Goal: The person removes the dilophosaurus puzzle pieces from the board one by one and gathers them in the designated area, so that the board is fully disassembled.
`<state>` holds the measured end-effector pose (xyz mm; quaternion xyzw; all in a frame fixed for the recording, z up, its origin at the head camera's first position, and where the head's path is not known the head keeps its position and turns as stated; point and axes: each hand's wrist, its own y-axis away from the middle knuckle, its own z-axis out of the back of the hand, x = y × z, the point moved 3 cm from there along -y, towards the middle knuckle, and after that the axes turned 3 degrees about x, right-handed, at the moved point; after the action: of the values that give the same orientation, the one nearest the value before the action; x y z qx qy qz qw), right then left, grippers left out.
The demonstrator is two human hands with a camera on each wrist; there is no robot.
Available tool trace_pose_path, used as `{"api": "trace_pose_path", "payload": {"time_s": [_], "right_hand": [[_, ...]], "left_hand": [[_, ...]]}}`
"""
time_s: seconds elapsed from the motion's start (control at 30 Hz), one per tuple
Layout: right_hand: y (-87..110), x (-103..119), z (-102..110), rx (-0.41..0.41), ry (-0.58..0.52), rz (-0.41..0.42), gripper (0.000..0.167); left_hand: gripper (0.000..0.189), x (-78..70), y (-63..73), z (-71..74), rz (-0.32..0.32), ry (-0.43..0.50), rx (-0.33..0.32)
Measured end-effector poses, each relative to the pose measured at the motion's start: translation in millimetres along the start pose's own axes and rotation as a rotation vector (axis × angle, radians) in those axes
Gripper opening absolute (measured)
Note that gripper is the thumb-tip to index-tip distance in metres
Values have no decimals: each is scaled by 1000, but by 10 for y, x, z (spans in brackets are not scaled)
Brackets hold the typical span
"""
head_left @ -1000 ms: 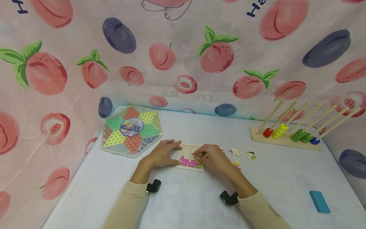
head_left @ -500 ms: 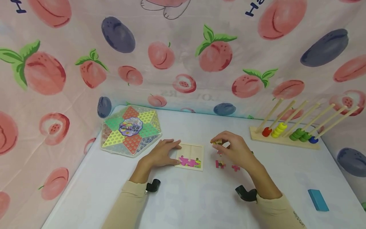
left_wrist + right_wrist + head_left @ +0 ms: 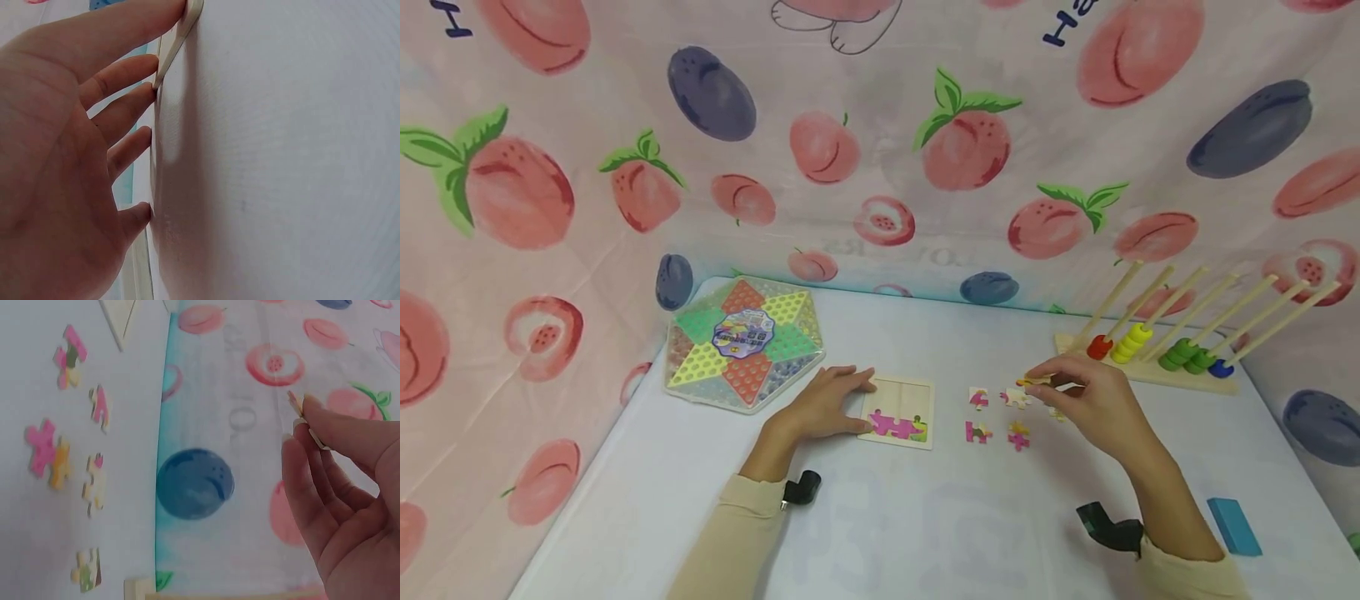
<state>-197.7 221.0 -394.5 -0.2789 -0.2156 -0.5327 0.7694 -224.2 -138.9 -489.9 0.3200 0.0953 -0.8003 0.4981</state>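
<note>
A small square wooden puzzle tray (image 3: 912,393) lies on the white table, with joined pink and green pieces (image 3: 897,426) along its near side. My left hand (image 3: 822,406) rests at the tray's left side, fingers spread and fairly straight; its thumb (image 3: 144,28) touches the edge in the left wrist view. Raised over the table to the right, my right hand (image 3: 1093,404) pinches a small jigsaw piece (image 3: 295,403) between thumb and fingertips, seen nearly edge-on. Loose jigsaw pieces (image 3: 977,432) lie between the tray and this hand, one partly hidden beneath it.
A hexagonal Chinese checkers set (image 3: 748,367) lies at the back left. At the back right stands a wooden bead rack (image 3: 1150,371) with upright rods and coloured beads. A blue block (image 3: 1235,527) lies at the right. Fruit-printed cloth (image 3: 880,167) hangs behind the table.
My right hand has moved right from over the tray, past the loose pieces, carrying the jigsaw piece. The left hand has stayed at the tray.
</note>
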Motion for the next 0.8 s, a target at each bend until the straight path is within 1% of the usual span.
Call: {"api": "trace_pose_path", "payload": {"time_s": [0.1,0.23,0.3,0.47,0.67,0.8], "right_hand": [[75,-79,50,-2,27,-9,18],[166,-212,71,15,47,-46,15],[209,-288,68,31,39,-69,14],[304,-518,27,109,-7,-128,17],[370,-786,-39,196,-32,-239,20],[397,-935,-105,247,-11,-338,22]], "left_hand": [[74,7,-2,-9,0,8,-1],[73,7,-4,-13,4,10,0],[72,5,-3,-10,5,8,1],[73,-1,-4,-4,7,6,8],[72,11,-20,-17,10,-1,9],[71,25,-29,-27,11,-16,5]]}}
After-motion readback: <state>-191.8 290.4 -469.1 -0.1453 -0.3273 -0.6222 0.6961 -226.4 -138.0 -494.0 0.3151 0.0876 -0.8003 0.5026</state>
